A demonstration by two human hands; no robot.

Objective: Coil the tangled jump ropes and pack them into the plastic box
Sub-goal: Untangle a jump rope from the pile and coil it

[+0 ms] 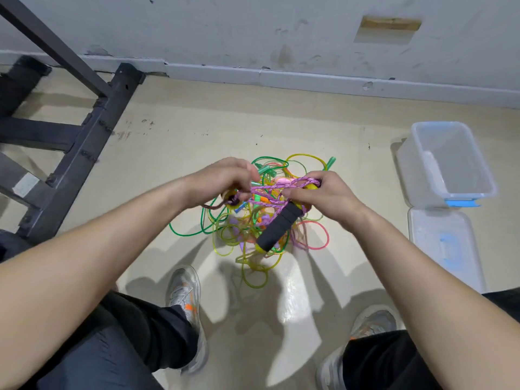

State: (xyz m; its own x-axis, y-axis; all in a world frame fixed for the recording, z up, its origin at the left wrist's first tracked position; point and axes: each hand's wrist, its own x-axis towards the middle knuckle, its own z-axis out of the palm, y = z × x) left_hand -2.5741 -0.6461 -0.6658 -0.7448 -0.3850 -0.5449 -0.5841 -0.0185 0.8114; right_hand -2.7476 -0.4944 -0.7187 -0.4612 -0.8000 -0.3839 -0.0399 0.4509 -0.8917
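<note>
Left of the open plastic box (408, 167), left hand (222, 178) and right hand (323, 195) grip the purple rope (270, 188).

You've got no readable txt, nos. or brand marks anywhere in view. Only candidate is a pale sticker (26, 184) on the dark metal frame (84, 153) at your left, and it's too blurred to make out.
</note>
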